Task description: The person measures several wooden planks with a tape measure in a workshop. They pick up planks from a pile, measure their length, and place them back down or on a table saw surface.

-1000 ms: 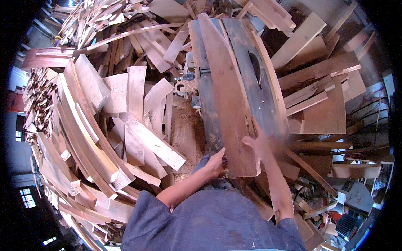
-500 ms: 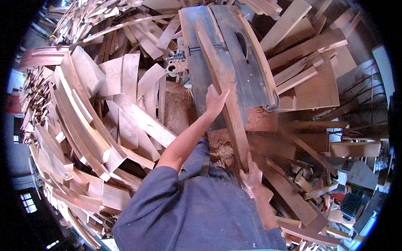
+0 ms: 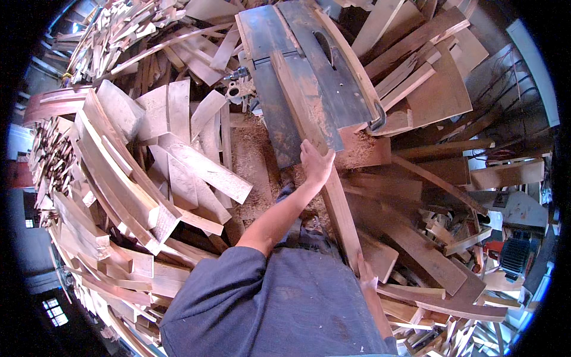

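Note:
A long wooden board (image 3: 310,119) lies lengthwise, its far part on the dark metal table (image 3: 273,128) of a woodworking machine and its near part reaching back past the table's edge toward my body. My left hand (image 3: 318,162) grips the board just off the table's near edge, the fingers over it. Close to my right side, my right hand (image 3: 367,273) holds the board's near end; its fingers are partly hidden. A curved dark slot (image 3: 325,49) shows in the machine's right-hand surface, beside a wooden strip (image 3: 352,59) along its edge.
Stacked planks (image 3: 122,169) crowd the left, with an offcut pile (image 3: 128,27) behind. More boards (image 3: 416,77) lean right of the machine. Sawdust (image 3: 253,149) covers the ground near its base. A dark finned motor (image 3: 515,256) sits at lower right.
The board has come back toward me, off part of the table. Both hands moved nearer with it, the left from over the table to its near edge. The view has shifted slightly.

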Available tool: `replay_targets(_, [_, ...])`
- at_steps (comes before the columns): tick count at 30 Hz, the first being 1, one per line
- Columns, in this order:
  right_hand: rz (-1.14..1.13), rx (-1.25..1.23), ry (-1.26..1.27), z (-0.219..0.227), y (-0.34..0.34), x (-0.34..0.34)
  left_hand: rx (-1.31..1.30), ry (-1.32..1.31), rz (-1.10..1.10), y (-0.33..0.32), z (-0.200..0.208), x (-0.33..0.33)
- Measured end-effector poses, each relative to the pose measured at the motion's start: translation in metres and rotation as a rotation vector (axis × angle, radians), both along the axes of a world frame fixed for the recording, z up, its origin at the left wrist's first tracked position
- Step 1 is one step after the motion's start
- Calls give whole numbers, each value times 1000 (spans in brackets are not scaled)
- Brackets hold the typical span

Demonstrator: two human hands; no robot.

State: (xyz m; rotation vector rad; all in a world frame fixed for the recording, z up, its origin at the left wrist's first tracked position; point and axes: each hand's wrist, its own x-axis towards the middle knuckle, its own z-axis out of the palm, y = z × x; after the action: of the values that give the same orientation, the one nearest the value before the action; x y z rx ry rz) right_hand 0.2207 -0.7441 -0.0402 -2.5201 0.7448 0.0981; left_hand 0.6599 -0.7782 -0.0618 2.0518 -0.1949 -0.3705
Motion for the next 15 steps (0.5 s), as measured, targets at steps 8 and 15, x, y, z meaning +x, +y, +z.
replay_targets(8, [-18,7,-87,-5,-1,-7,33,-107,62,-2,-5,-4])
replay_targets(15, [26,-53,-120,-6,-6,21,33,-62,10,-8,-8,29])
